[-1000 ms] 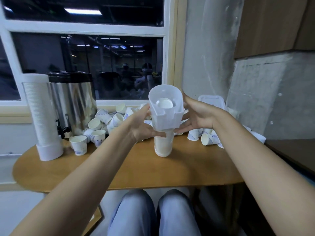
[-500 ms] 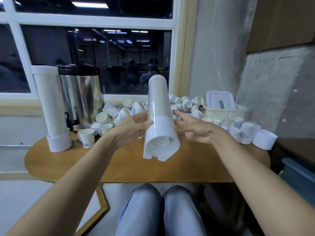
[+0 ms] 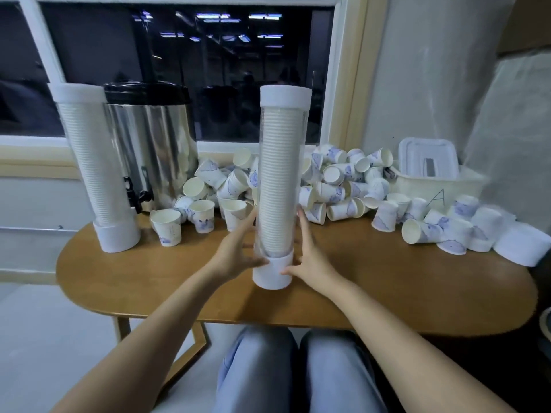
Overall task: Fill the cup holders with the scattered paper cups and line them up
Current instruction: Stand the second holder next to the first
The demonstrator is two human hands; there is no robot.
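A tall clear cup holder (image 3: 278,180), packed with stacked paper cups and closed by white caps at top and bottom, stands upright on the wooden table (image 3: 387,287) in front of me. My left hand (image 3: 235,253) presses its lower left side, and my right hand (image 3: 311,257) presses its lower right side and base. A second filled cup holder (image 3: 97,174) stands upright at the table's left end. Several loose paper cups (image 3: 331,186) with purple prints lie heaped behind and to the right.
A steel drinks urn (image 3: 152,144) with a black lid and tap stands beside the left holder. A cream basket (image 3: 438,184) with a white lid sits at the back right. A loose white cap (image 3: 521,247) lies at the right edge. My knees are under the table.
The holder was held tilted in the air with its base toward me; it now stands upright on the table, with both hands lowered to its base.
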